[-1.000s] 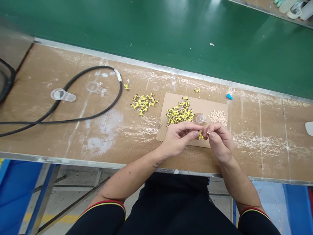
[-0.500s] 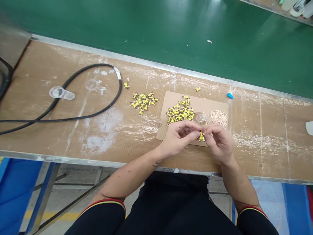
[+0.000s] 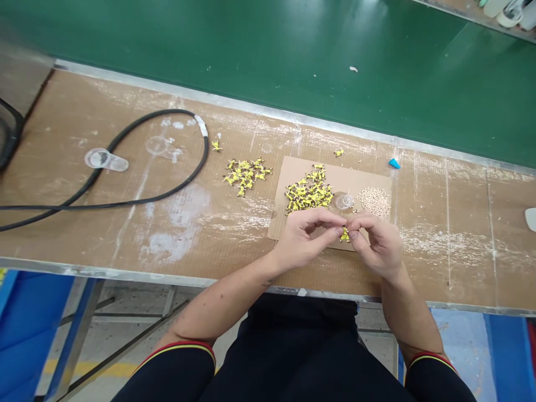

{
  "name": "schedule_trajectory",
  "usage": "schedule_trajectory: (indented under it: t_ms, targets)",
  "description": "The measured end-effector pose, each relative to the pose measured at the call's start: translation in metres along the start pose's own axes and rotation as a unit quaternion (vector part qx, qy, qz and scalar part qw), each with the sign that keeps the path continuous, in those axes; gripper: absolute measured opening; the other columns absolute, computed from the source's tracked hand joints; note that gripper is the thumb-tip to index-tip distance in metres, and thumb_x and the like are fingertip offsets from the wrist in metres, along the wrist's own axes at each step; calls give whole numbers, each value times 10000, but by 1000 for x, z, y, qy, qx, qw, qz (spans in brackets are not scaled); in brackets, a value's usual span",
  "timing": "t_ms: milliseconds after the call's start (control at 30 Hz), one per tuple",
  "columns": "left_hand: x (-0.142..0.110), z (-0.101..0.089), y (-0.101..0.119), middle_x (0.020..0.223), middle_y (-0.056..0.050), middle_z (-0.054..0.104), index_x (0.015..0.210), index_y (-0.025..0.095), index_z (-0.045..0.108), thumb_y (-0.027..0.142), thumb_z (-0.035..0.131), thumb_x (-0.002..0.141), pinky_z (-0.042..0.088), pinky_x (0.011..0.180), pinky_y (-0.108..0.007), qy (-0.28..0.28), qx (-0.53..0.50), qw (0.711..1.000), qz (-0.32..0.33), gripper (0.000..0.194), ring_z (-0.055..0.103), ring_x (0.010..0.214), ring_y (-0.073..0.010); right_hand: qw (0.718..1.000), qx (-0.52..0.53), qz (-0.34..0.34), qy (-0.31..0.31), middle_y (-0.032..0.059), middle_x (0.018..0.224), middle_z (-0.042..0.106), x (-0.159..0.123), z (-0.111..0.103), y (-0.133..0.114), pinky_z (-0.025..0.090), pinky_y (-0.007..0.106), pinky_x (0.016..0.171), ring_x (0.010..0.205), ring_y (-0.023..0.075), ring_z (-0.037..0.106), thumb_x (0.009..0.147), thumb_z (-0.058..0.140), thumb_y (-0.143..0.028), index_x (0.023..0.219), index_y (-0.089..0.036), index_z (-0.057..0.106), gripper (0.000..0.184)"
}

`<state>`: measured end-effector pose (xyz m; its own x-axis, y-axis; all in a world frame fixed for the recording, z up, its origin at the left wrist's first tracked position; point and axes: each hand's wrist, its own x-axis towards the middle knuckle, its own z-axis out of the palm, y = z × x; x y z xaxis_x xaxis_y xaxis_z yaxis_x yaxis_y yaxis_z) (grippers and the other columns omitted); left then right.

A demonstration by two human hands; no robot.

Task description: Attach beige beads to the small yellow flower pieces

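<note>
Right hand (image 3: 382, 245) closed against yellow figure (image 3: 344, 236) (pale bit seemingly hidden).

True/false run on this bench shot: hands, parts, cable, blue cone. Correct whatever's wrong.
1. The left hand and right hand meet at a small yellow figure. True.
2. The blue cone lies on the cardboard sheet. False: the blue cone is on the worktop, off the sheet's far right corner.
3. A clear plastic item sits between the yellow pile and the pale pieces. True.
4. The black cable lies across the cardboard sheet. False: the black cable loops on the worktop, left of the sheet.
</note>
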<state>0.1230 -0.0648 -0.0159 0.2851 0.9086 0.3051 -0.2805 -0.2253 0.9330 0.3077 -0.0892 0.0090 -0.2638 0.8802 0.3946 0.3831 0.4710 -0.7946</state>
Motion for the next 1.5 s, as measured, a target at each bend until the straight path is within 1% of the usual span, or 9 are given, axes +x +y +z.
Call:
schedule_trajectory:
  t_ms: [100,233,433,633,800,1067,1200,1333,1500]
  targets:
    - [0,-1,0,866,-52,815,950,170,776,98,733,902,630,746,-224,-5,70,995,70,97,768,787,-124,999,16,33,-10,-22,746,664,-1,-3,-1,515,242,611,652,118,624,922,605,-89,894,-239,626,155]
    - [1,-2,3,848,-43,813,956,172,771,74,721,908,636,740,-220,-6,119,986,116,120,767,768,-118,998,30,61,-7,-29,706,656,0,-4,-2,492,226,579,607,101,600,904,620,-99,854,-228,638,139]
    - [1,0,4,857,-49,815,956,157,759,35,717,892,637,743,-193,-2,145,977,153,143,773,769,-112,996,42,73,8,-37,658,649,2,-2,-4,458,211,513,532,86,567,871,631,-106,805,-219,645,131]
    - [0,0,5,849,-35,812,969,163,750,20,720,881,630,731,-177,-2,156,975,161,172,768,740,-102,996,55,73,12,-46,616,633,4,-2,-4,414,198,458,483,74,529,855,633,-100,782,-214,644,136]
    - [-1,2,5,902,-45,825,1011,163,731,44,735,875,644,770,-178,12,167,974,154,180,793,788,-114,996,50,73,15,-38,609,635,3,-2,-3,459,219,488,496,89,550,862,650,-129,752,-213,639,138]
    - [-3,1,1,912,-49,822,1065,169,697,83,742,893,655,774,-192,26,181,967,180,198,798,787,-123,990,74,118,4,-32,604,655,3,-4,-3,434,216,462,482,86,542,873,695,-171,762,-208,683,118]
    - [-2,0,1,869,-29,809,1080,175,680,84,730,906,644,741,-188,14,202,957,208,203,786,755,-118,987,80,135,-17,-33,595,638,1,-5,-2,424,220,466,486,85,531,890,690,-193,753,-205,684,137]
    - [0,-1,1,853,-13,796,1113,185,661,93,707,932,638,705,-191,7,237,939,248,208,765,716,-109,987,78,138,-18,-41,591,630,1,-6,-2,421,213,471,484,77,515,893,691,-187,742,-208,676,153]
    - [2,-3,-3,901,-33,805,1202,170,630,52,678,941,637,729,-191,-18,246,923,296,290,774,783,-113,988,69,136,-34,-30,595,651,3,-8,-3,446,226,493,504,90,532,886,697,-201,740,-210,690,146]
